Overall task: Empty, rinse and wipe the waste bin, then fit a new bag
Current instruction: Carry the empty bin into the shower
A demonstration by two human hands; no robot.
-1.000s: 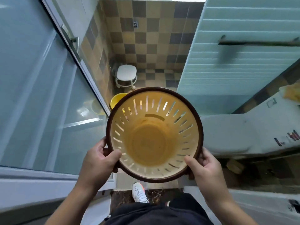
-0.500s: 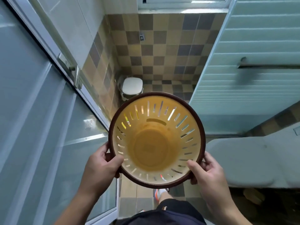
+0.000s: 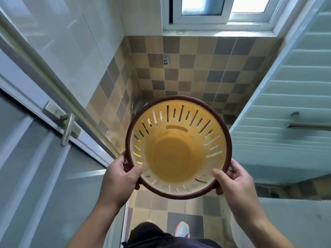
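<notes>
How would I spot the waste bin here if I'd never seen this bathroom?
Look below the window, in front of the checkered tile wall. Both hands grip a round waste bin by its rim. It alone is yellow-orange inside, with slotted sides and a dark brown rim.

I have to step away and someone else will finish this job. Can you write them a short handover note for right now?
Left hand grips the near-left rim of the bin; right hand grips the near-right rim.
The bin is held up in front of the person over the tiled floor, its mouth toward the camera.
Done: bin is empty, no bag inside.
Left: whether it is rinsed or wiped cannot be told; no new bag fitted.
</notes>
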